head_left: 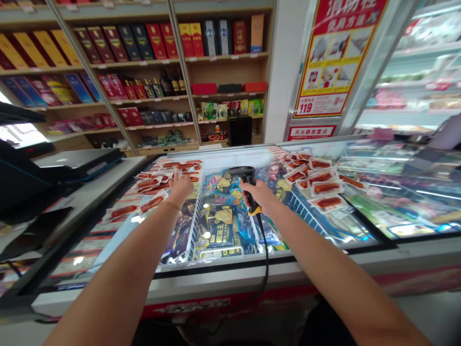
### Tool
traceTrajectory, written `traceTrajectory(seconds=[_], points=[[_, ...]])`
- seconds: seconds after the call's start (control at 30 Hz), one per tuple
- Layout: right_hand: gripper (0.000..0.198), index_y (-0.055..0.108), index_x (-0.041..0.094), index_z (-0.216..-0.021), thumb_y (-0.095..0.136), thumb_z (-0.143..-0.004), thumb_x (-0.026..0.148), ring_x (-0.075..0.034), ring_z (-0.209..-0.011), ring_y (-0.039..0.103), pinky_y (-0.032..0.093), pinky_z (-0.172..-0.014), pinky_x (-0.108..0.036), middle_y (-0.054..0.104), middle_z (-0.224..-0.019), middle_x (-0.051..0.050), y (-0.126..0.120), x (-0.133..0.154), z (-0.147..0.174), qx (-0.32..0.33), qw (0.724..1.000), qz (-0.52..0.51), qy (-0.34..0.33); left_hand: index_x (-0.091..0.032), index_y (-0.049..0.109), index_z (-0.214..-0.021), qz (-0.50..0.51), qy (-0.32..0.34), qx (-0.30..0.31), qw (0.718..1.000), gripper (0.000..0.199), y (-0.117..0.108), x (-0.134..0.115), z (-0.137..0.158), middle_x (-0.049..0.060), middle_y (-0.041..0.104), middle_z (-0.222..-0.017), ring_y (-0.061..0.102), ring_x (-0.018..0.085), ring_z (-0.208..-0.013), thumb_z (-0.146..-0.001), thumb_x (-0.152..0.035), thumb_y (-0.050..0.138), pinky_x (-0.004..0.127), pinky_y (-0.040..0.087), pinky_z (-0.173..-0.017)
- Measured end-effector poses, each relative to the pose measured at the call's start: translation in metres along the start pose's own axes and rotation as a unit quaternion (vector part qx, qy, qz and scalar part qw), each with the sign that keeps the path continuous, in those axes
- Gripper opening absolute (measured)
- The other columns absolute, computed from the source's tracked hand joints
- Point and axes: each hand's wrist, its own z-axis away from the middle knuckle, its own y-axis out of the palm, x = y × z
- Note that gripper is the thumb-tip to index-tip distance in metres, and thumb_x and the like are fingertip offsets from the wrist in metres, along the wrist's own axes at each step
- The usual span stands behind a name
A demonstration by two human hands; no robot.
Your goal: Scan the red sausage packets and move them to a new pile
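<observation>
My right hand is wrapped around the grip of a black and yellow barcode scanner, held above the glass top of a chest freezer. From its grip a black cord hangs down over the freezer's front edge. My left hand reaches over the glass on the left with its fingers stretched out and apart, beside a group of vacuum-packed sausages. Another packed sausage lies nearer to me. On the right part of the glass sits a pile of similar sausage packs.
Through the glass, wire baskets with bagged frozen food show. At left stands a counter with a dark machine. Behind are shelves of boxes and a red sign. A person's sleeve appears at far right.
</observation>
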Motion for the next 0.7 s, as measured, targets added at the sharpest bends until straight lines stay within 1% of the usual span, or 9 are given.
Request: traceTrajectory(seconds=[0.07, 0.13, 0.23, 0.33, 0.43, 0.5, 0.57, 0.63, 0.7], points=[[0.016, 0.052, 0.019, -0.081, 0.065, -0.074, 0.023, -0.009, -0.037, 0.047, 0.038, -0.033, -0.02, 0.052, -0.051, 0.006, 0.003, -0.011, -0.001, 0.002, 1.0, 0.001, 0.007, -0.016, 0.058, -0.126, -0.023, 0.021, 0.007, 0.999, 0.049, -0.001, 0.0, 0.003, 0.02, 0.058, -0.128, 0.033, 0.038, -0.135, -0.08, -0.015, 0.044, 0.059, 0.026, -0.103], [0.016, 0.052, 0.019, -0.08, 0.065, -0.074, 0.023, -0.009, -0.036, 0.047, 0.037, -0.033, -0.02, 0.052, -0.05, 0.005, 0.001, -0.02, -0.002, -0.003, 1.0, 0.0, 0.018, -0.02, 0.061, -0.124, -0.02, 0.043, 0.003, 0.999, 0.047, -0.002, -0.007, 0.008, 0.018, 0.061, -0.123, 0.042, 0.037, -0.126, -0.082, -0.016, 0.043, 0.056, 0.03, -0.1], [0.015, 0.052, 0.018, -0.079, 0.066, -0.074, 0.023, -0.009, -0.036, 0.046, 0.037, -0.033, -0.02, 0.052, -0.049, 0.004, -0.006, -0.027, -0.001, -0.003, 1.0, -0.001, 0.029, -0.027, 0.067, -0.116, 0.042, 0.042, 0.035, 0.998, 0.04, -0.002, -0.025, 0.018, 0.013, 0.064, -0.119, 0.048, 0.036, -0.117, -0.087, -0.023, 0.041, 0.053, 0.034, -0.096], [0.015, 0.052, 0.018, -0.08, 0.066, -0.076, 0.024, -0.009, -0.036, 0.046, 0.037, -0.033, -0.021, 0.052, -0.05, 0.004, -0.011, -0.028, 0.001, 0.003, 0.999, 0.002, 0.037, -0.032, 0.068, -0.114, 0.096, 0.033, 0.069, 0.993, 0.034, -0.003, -0.043, 0.033, 0.01, 0.06, -0.124, 0.048, 0.035, -0.117, -0.087, -0.032, 0.048, 0.051, 0.038, -0.095], [0.014, 0.052, 0.018, -0.08, 0.065, -0.078, 0.023, -0.009, -0.036, 0.047, 0.037, -0.033, -0.021, 0.052, -0.051, 0.004, -0.01, -0.027, 0.005, 0.008, 0.999, 0.017, 0.036, -0.036, 0.063, -0.122, 0.1, -0.017, 0.055, 0.993, 0.043, -0.004, -0.053, 0.047, 0.01, 0.05, -0.136, 0.043, 0.039, -0.122, -0.08, -0.042, 0.06, 0.054, 0.038, -0.095], [0.012, 0.052, 0.018, -0.078, 0.064, -0.079, 0.022, -0.009, -0.035, 0.047, 0.037, -0.033, -0.021, 0.052, -0.052, 0.004, -0.008, -0.027, 0.008, 0.018, 0.999, 0.03, 0.033, -0.037, 0.06, -0.125, 0.109, -0.071, 0.062, 0.99, 0.049, -0.005, -0.054, 0.051, 0.011, 0.051, -0.134, 0.043, 0.04, -0.122, -0.078, -0.048, 0.062, 0.055, 0.038, -0.096], [0.013, 0.051, 0.018, -0.077, 0.063, -0.079, 0.022, -0.009, -0.035, 0.046, 0.037, -0.033, -0.021, 0.052, -0.052, 0.004, -0.006, -0.027, 0.009, 0.027, 0.998, 0.038, 0.032, -0.037, 0.059, -0.127, 0.124, -0.096, 0.084, 0.984, 0.051, -0.005, -0.053, 0.052, 0.011, 0.057, -0.128, 0.046, 0.041, -0.12, -0.078, -0.052, 0.06, 0.055, 0.038, -0.094], [0.014, 0.051, 0.018, -0.076, 0.064, -0.079, 0.024, -0.008, -0.035, 0.046, 0.037, -0.033, -0.021, 0.052, -0.053, 0.004, -0.005, -0.028, 0.01, 0.031, 0.998, 0.042, 0.031, -0.036, 0.061, -0.125, 0.132, -0.091, 0.099, 0.982, 0.047, -0.004, -0.05, 0.051, 0.011, 0.06, -0.125, 0.048, 0.041, -0.119, -0.081, -0.052, 0.054, 0.055, 0.038, -0.094], [0.017, 0.051, 0.018, -0.077, 0.066, -0.078, 0.026, -0.009, -0.036, 0.047, 0.037, -0.033, -0.021, 0.052, -0.053, 0.004, -0.005, -0.028, 0.01, 0.031, 0.998, 0.042, 0.026, -0.036, 0.062, -0.124, 0.127, -0.069, 0.098, 0.985, 0.044, -0.003, -0.048, 0.051, 0.011, 0.06, -0.126, 0.047, 0.041, -0.12, -0.084, -0.05, 0.051, 0.055, 0.038, -0.094]])
